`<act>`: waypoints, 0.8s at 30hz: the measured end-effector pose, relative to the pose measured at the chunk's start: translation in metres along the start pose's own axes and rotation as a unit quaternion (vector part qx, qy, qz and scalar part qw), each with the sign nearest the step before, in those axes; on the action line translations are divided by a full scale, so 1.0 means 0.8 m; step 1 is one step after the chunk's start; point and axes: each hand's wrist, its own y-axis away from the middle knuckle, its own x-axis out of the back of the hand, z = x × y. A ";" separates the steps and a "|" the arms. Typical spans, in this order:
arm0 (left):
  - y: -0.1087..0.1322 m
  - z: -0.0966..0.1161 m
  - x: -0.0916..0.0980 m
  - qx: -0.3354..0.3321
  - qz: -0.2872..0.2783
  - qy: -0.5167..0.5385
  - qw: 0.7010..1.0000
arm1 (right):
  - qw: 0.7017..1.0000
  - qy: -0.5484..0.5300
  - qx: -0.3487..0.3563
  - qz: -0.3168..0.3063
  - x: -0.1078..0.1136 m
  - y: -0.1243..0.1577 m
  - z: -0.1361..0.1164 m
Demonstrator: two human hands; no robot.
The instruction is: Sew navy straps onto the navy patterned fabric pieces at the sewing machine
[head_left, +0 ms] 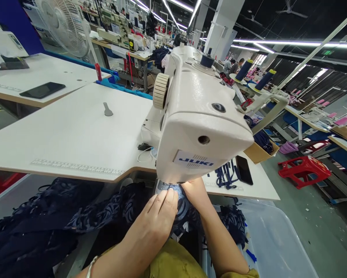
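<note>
A white JUKI sewing machine [202,127] stands right in front of me, its head hiding the needle area. Navy patterned fabric [183,208] runs under the lit space below that head. My left hand [157,216] is closed on the fabric, its fingers pressed together on the left side. On the right side, my right hand [195,193] is closed at the fabric's edge; its fingertips are partly hidden by the machine head. More navy patterned fabric [95,216] lies heaped to the left, below the table edge. Another dark bunch [234,224] hangs to the right of my right forearm.
The white table [75,127] carries a small grey metal piece [107,109] and a printed ruler. Right of the machine lie navy strips [227,175], a phone [244,170] and a cardboard box [261,150]. A clear plastic bin [277,235] and red stool [305,170] stand right.
</note>
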 end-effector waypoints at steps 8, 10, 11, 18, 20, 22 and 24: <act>0.000 0.013 -0.006 0.043 -0.018 -0.021 0.999 | 0.999 0.020 0.021 -0.015 0.000 -0.005 0.004; 0.003 0.018 -0.009 0.062 -0.020 -0.023 0.998 | 0.999 0.017 0.024 -0.016 -0.001 -0.005 0.004; 0.004 0.020 -0.010 0.071 -0.020 -0.023 0.997 | 0.999 0.015 0.027 -0.017 -0.001 -0.006 0.003; 0.003 0.029 -0.016 0.095 -0.026 -0.026 0.995 | 0.999 0.013 0.048 -0.013 -0.001 -0.009 -0.003; 0.002 0.030 -0.016 0.093 -0.028 -0.036 0.995 | 0.998 0.015 0.052 -0.013 -0.001 -0.009 -0.003; 0.000 0.030 -0.014 0.089 -0.031 -0.043 0.995 | 0.998 0.014 0.055 -0.017 -0.001 -0.010 -0.002; -0.003 0.028 -0.011 0.085 -0.036 -0.046 0.995 | 0.998 0.005 0.057 -0.017 -0.001 -0.010 -0.003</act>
